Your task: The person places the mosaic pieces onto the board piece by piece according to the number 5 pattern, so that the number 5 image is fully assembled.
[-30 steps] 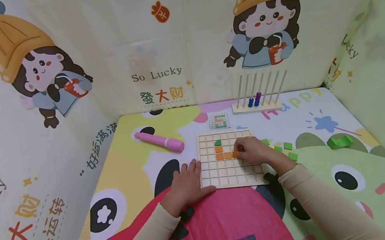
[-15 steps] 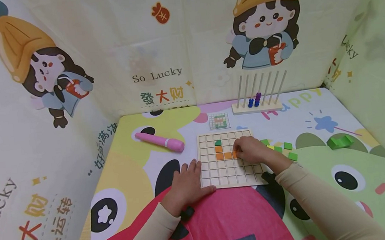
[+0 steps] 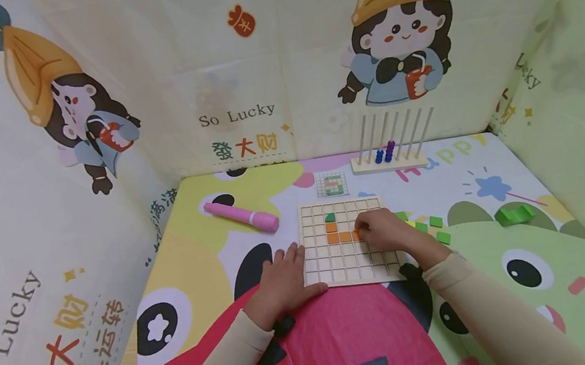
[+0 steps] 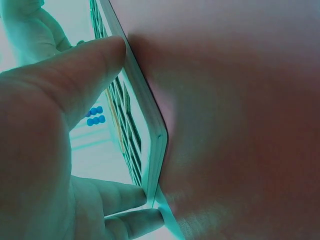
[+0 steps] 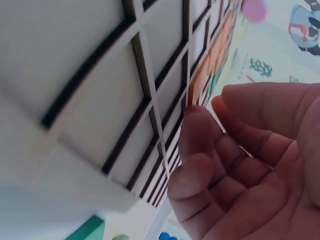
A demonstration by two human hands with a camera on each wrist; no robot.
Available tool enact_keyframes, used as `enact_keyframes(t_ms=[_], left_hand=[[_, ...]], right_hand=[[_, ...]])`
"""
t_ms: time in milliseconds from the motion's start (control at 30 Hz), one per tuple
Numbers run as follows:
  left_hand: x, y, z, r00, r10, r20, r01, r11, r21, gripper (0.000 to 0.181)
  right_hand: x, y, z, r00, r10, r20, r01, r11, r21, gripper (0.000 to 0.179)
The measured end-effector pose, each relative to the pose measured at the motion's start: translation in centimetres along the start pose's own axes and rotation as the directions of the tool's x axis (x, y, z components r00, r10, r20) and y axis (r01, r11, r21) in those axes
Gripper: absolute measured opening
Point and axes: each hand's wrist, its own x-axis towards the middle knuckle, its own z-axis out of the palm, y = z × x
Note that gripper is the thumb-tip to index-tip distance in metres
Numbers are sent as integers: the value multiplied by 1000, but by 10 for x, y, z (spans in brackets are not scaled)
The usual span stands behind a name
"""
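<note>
A pale wooden grid board (image 3: pixel 351 262) lies on the table. Several orange square tiles (image 3: pixel 333 238) sit in its cells, in an upright and a row, with a green tile (image 3: pixel 331 218) with a rounded corner above them. My right hand (image 3: pixel 380 230) is over the board's right part, its bent fingertips at the rightmost orange tile of the row. In the right wrist view that orange tile (image 5: pixel 197 89) is at the fingertips, partly hidden by them. My left hand (image 3: pixel 283 278) rests at the board's lower left corner, fingers extended along the left side and thumb (image 4: pixel 95 62) against the near edge.
Loose green tiles (image 3: pixel 436 221) lie right of the board, partly behind the right wrist. A green block (image 3: pixel 515 215) is farther right. Behind the board are a small pattern card (image 3: pixel 331 184) and a peg rack (image 3: pixel 389 163) with beads. A pink pen-like stick (image 3: pixel 242 214) lies left.
The rightmost orange tile, plainer to see a second ago, now shows less beside my right fingertips and lines up with the row. Both hands stay nearly in place; the head view shifts slightly.
</note>
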Motion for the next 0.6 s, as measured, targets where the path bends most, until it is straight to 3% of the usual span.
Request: enact_keyframes(t_ms=[300, 600], left_hand=[[-2, 0, 0, 1000, -1, -10, 1, 1000, 0, 106], [-2, 1, -1, 1000, -2, -9, 2, 1000, 9, 106]], right_hand=[[-25, 22, -16, 998, 10, -62, -5, 997, 82, 22], [-30, 63, -31, 989, 97, -116, -99, 995, -10, 30]])
